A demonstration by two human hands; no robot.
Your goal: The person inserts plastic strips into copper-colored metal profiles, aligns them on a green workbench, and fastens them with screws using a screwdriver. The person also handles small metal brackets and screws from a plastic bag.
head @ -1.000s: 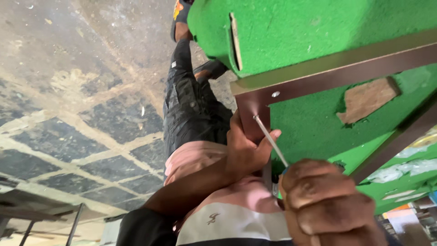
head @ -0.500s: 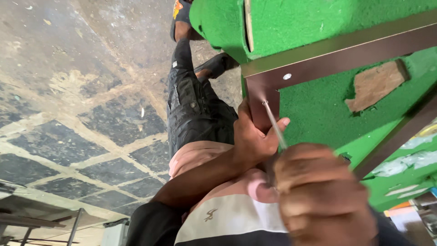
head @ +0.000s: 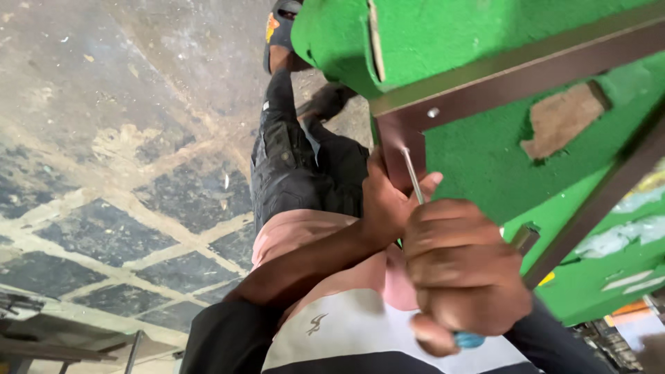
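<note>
Fingers point(head: 454, 260) of the right hand point(head: 464, 273) were curled tight around a screwdriver point(head: 414, 181) with a blue handle end, its thin metal shaft slanting up to a brown metal bracket point(head: 402, 149). The left hand point(head: 388, 201) lay against that bracket, fingers pressed to it beside the shaft. The bracket joined a brown bar point(head: 526, 73) running across a green board point(head: 485, 152). Beyond lay a worn, patched floor point(head: 104, 173).
</note>
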